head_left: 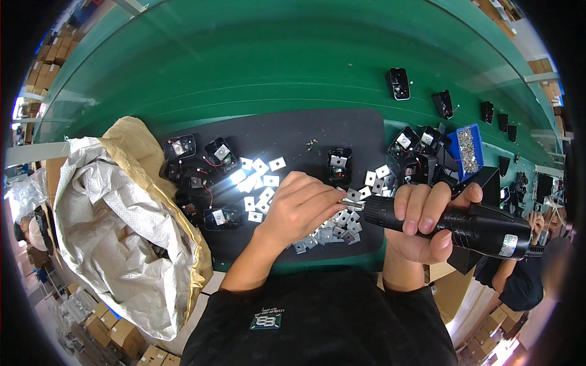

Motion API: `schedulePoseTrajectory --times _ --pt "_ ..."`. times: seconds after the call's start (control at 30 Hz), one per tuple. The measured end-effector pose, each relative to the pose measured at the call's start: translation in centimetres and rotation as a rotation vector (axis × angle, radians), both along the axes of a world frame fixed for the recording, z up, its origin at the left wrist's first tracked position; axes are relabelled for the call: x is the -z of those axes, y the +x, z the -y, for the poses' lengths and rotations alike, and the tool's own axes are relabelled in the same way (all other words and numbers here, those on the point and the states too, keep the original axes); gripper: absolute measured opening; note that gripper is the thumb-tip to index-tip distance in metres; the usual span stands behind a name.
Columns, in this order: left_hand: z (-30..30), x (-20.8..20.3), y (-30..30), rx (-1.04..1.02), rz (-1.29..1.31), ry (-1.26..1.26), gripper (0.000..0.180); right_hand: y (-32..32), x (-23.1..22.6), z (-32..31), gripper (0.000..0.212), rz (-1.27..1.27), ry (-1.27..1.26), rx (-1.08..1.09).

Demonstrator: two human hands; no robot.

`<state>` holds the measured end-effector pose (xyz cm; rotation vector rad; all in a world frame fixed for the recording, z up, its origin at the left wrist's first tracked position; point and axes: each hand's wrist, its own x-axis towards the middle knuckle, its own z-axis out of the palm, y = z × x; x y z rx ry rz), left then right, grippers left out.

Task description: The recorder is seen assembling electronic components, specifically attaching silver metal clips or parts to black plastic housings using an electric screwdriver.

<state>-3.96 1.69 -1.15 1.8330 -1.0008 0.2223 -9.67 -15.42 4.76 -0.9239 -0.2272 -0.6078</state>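
Observation:
My right hand (421,222) is wrapped round a black electric screwdriver (482,230), held level with its metal bit pointing left. At the tip of that bit, the fingers of my left hand (303,206) are pinched together; what they hold, if anything, is too small to make out. Just beyond the hands, a black housing (339,166) with a square metal plate inside lies on the dark mat (274,131). Loose square metal plates (259,166) with centre holes are strewn left of my left hand, and a further pile (332,235) lies partly hidden beneath my hands.
Several black housings (221,154) with wires sit at the mat's left, others (404,141) at its right. A blue bin (466,149) holds small metal parts. A large white sack (116,244) stands left. More housings (399,84) lie on the green surface (256,67). Another person (519,274) works at far right.

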Motion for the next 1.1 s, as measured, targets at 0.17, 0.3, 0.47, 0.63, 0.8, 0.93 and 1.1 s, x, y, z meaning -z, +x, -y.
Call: schedulePoseTrajectory --times 0.17,0.3,0.47,0.63,0.8,0.93,1.1 --pt "0.2 0.1 0.0 -0.019 -0.002 -0.004 0.024 0.1 -0.1 -0.1 0.067 -0.009 -0.008 -0.011" --pt "0.3 0.3 0.0 -0.046 0.008 -0.015 0.023 0.3 0.0 -0.2 0.067 -0.016 -0.017 -0.015" --pt "0.3 0.6 0.5 -0.008 -0.036 0.014 0.042 0.3 0.7 -0.1 0.067 -0.041 -0.012 0.01" --pt "0.4 -0.1 1.9 -0.07 -0.11 0.291 0.09 2.0 2.1 -0.1 0.068 -0.043 -0.095 0.185" --pt "0.9 2.4 2.5 -0.029 -0.034 0.332 0.082 3.4 3.4 -0.7 0.068 -0.04 -0.177 0.224" --pt "1.2 2.3 2.2 -0.055 -0.078 0.336 0.079 3.7 4.8 -0.4 0.066 0.022 -0.349 0.23" --pt "1.1 2.4 2.4 -0.078 -0.106 0.379 0.081 4.2 4.9 -0.9 0.065 -0.021 -0.378 0.267"
